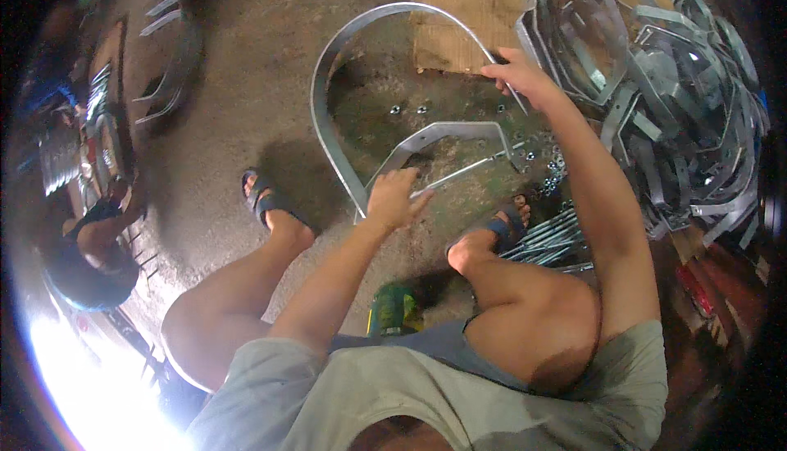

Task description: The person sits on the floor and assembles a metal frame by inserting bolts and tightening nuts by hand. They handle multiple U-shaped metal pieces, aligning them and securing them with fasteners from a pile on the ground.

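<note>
Fitting seems underway: right hand [525,78] pinches the band [319,107] at two o'clock, left hand [395,197] grips the bracket [463,129] at seven; next likely needs aligning.

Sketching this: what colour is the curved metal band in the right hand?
The curved metal band is silver; head view shows it best.

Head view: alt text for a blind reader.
A person's right hand grips a curved metal band near one end; the left hand is by its other end, touching an angled metal bracket. Nuts dot the floor; rods and piled metal pieces lie to the right.
</note>
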Demonstrator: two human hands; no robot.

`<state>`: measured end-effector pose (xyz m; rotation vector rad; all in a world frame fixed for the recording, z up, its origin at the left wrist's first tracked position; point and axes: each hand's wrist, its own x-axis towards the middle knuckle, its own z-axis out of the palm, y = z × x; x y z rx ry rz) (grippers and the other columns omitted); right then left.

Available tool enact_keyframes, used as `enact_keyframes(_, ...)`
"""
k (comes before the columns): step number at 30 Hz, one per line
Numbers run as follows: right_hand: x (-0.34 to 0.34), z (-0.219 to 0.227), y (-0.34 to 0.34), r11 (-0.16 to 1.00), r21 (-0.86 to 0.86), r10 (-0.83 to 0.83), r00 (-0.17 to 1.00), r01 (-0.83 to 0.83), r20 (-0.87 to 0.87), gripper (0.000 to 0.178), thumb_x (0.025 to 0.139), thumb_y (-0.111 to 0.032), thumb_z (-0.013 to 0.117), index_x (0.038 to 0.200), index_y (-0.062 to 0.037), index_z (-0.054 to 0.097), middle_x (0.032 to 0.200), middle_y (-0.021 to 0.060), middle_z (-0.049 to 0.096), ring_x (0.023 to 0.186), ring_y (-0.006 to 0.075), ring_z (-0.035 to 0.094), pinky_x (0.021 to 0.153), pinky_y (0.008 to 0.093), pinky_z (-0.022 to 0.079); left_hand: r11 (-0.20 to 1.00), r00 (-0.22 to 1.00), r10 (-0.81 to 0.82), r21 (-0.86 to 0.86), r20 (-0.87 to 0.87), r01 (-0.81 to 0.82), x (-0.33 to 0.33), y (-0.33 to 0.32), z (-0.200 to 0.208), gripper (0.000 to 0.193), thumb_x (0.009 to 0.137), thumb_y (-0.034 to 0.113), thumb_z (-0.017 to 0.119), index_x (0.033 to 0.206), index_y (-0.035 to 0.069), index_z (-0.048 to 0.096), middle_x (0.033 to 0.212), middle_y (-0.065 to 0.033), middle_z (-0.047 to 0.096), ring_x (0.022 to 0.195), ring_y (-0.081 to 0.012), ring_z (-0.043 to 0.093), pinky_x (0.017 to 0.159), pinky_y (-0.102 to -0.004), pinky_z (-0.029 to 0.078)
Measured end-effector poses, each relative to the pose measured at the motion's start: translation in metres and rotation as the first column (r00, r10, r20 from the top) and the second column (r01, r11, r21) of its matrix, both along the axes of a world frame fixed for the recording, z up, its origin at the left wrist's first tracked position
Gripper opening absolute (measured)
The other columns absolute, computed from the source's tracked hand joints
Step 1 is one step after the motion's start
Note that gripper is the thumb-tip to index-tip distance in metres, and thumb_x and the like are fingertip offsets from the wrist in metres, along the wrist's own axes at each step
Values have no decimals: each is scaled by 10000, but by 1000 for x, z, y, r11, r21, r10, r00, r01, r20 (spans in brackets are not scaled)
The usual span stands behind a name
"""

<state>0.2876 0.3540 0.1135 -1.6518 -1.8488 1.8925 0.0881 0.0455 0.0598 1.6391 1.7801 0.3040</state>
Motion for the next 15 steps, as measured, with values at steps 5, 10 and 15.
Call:
enact_keyframes(5,35,-64,-10,994,113,-12,1000,13,-13,245,876,-190,673,1055,-28,628,835,38,620,676,117,590,580,280,482,835,846,498,370,-190,-408,3,-37,9,451,855,276,717,1211,49,558,1225,-169,577,1207,-369,506,1023,-513,371)
enact_keyframes(10,52,-109,-10,971,236,-12,981,-34,193,328,822,-177,655,1099,-3,643,837,127,681,773,243,658,711,407,509,-35,-63,998,-571,28,-821,-66,-76,-32,566,990,451,561,1329,0,511,1301,-146,592,1217,-297,540,966,-472,431)
enact_keyframes(15,62,-132,-17,959,279,11,993,-43,115,406,816,-200,677,1169,-5,632,995,191,701,950,280,666,843,425,497,120,-120,961,-766,250,-631,-61,-81,-37,536,1018,467,510,1308,22,579,1195,-100,652,1084,-250,587,895,-423,461)
